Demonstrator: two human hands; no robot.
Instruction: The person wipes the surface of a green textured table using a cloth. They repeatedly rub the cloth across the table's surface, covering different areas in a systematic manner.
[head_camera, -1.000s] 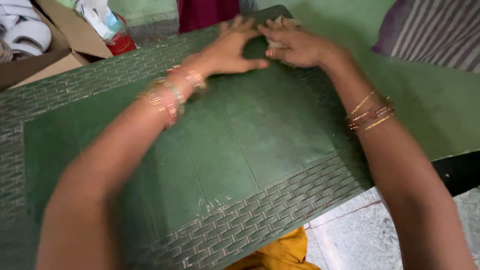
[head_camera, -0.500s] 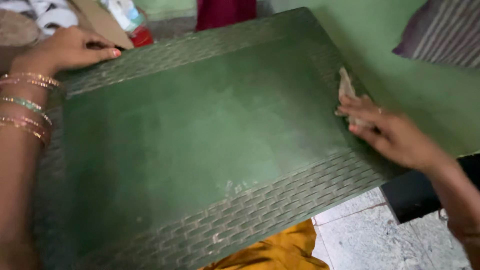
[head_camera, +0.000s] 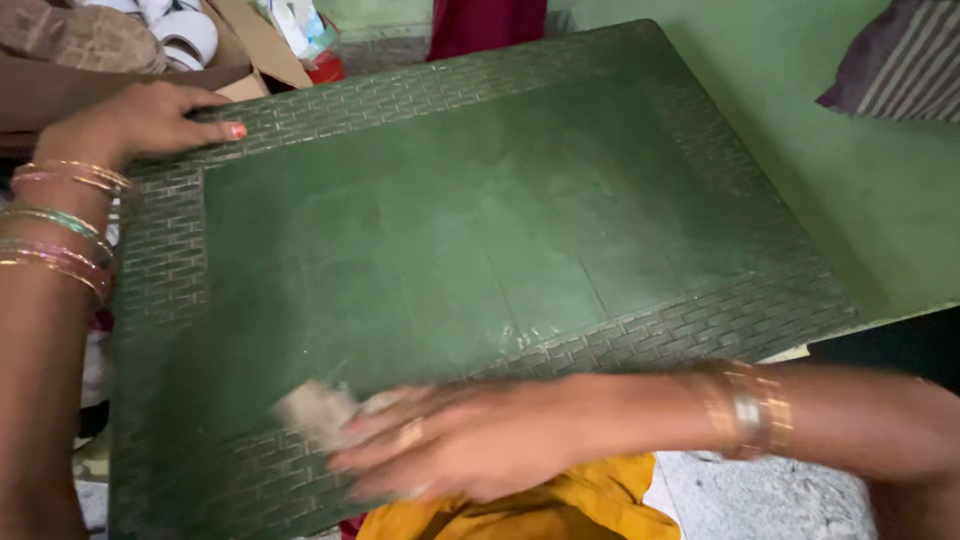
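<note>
Now, right hand (head_camera: 440, 455): fingers pressing a rag (head_camera: 315, 408) flat on the near rim.
Left hand (head_camera: 140, 120): fingers flat, bracing the far corner.
Worktop (head_camera: 480, 240): middle looks wiped; near rim likely left.

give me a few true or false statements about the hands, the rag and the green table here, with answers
1. The right hand presses a pale rag on the near edge of the table. True.
2. The left hand holds the rag. False: it rests flat on the table's far left corner, with nothing in it.
3. The table top is red and smooth all over. False: it is green, with a woven-pattern border around a smooth middle.
4. Both wrists wear bangles. True.
5. A cardboard box sits beyond the table's far left corner. True.
6. The rag lies at the table's far right corner. False: it is at the near left, under the right hand's fingers.
</note>
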